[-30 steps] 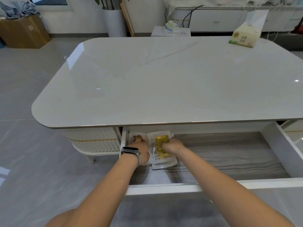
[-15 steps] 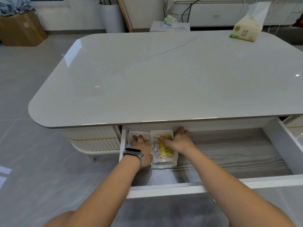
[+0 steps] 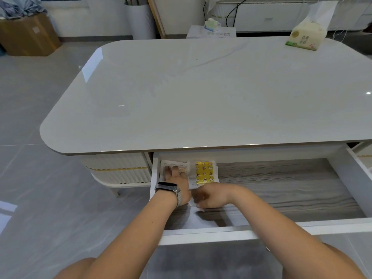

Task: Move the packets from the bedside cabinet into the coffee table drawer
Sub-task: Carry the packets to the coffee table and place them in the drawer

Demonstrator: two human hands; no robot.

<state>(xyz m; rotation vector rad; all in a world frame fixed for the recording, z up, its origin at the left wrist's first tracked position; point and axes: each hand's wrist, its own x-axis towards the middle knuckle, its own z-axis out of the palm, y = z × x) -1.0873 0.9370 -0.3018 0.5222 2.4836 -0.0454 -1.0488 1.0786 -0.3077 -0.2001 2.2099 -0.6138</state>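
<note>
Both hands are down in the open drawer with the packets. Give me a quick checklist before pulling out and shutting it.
1. Drawer open: ok.
2. Yellow packet lying flat in the back left corner: ok.
3. Pale packet flat under the left hand: ok.
4. Right hand free of packets: cannot tell, fingers curled at the packets' near edge.
5. Hands out of the drawer: not ok.
6. More packets left elsewhere: cannot tell.

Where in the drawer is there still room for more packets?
The drawer has a bare wood-grain floor from the yellow packet rightward to its right wall. The far left corner is crowded: the left hand presses a pale packet there, the right hand beside it.
</note>
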